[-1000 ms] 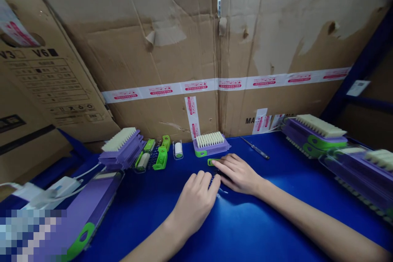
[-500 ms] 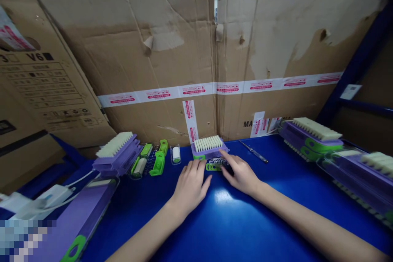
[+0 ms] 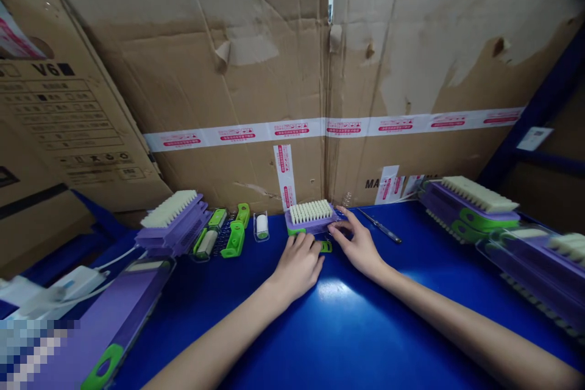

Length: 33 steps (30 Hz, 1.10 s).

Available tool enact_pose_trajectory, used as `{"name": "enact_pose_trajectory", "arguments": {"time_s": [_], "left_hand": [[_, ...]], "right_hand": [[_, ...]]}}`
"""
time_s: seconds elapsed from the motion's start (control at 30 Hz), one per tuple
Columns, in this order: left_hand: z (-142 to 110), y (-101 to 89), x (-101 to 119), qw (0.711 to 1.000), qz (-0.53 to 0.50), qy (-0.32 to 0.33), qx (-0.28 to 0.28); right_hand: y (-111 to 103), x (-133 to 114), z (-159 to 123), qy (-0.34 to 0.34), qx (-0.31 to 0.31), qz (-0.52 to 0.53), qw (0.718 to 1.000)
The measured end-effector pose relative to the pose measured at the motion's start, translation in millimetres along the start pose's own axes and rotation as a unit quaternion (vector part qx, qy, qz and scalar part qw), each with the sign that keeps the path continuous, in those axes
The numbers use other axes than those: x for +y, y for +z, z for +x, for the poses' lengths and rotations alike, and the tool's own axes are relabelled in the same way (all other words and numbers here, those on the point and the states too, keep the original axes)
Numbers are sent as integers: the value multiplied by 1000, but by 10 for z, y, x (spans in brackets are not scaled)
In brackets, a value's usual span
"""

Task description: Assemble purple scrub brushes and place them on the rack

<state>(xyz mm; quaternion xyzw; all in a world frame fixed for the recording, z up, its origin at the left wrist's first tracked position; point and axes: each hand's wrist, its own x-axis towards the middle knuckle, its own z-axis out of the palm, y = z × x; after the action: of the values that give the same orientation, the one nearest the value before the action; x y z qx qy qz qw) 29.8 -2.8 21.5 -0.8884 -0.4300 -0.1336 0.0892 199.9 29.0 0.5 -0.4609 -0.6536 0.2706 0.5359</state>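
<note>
My left hand (image 3: 299, 263) rests on the blue tabletop, its fingers bent over a small green plastic part (image 3: 326, 247) whose right end sticks out. My right hand (image 3: 359, 245) is at the right end of a purple block with cream bristles (image 3: 311, 213). Its thumb and index finger curl toward each other. Just above those fingertips a thin coil spring (image 3: 347, 198) shows faintly against the cardboard; it appears pinched, though the contact is blurred. The bristle block lies bristles up, close behind both hands.
Left of my hands lie green plastic parts (image 3: 234, 240), a clear case with a white roll (image 3: 262, 226) and purple brush pieces (image 3: 171, 219). A screwdriver-like tool (image 3: 380, 225) lies right. More purple brushes (image 3: 470, 207) line the right side. Cardboard (image 3: 228, 91) walls the back.
The coil spring has come off the green part and up by my right fingertips. My left hand has shifted right, onto the green part. The view has tilted slightly.
</note>
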Motion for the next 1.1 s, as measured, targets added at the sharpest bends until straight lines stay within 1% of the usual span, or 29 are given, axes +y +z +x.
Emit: {"name": "enact_pose_trajectory", "arguments": {"time_s": [0.1,0.2,0.27,0.33,0.4,0.53,0.6,0.73,0.83,0.97,1.03,1.1], "left_hand": [[26,12,-21,999,-16,-26,19],[61,44,-48,992,-81,-92,44],[85,79,-69,974,-169,-139,66],[103,117,-86,945,-267,-166,94],[111,148,-92,922,-330,-164,117],[111,176,-90,902,-378,-152,143],[115,181,-100,880,-424,-164,139],[139,189,-156,820,-536,-185,82],[151,184,-191,785,-586,-190,62],[147,156,-199,755,-617,-213,66],[142,138,-196,746,-625,-220,65],[140,124,-193,744,-627,-223,61]], "right_hand": [[103,-13,14,36,-1,65,997],[186,-37,-1,61,-5,126,990],[207,-52,-21,65,-2,155,986],[203,-63,-40,64,-4,175,983],[191,-68,-50,62,-12,183,981],[183,-57,-52,76,-24,190,979],[186,-48,-53,88,-29,195,976],[183,-34,-63,89,-30,206,974],[168,-28,-67,81,-27,207,975],[147,-46,-76,55,-27,191,980],[145,-74,-95,34,-27,171,984],[151,-107,-128,0,-26,138,990]]}}
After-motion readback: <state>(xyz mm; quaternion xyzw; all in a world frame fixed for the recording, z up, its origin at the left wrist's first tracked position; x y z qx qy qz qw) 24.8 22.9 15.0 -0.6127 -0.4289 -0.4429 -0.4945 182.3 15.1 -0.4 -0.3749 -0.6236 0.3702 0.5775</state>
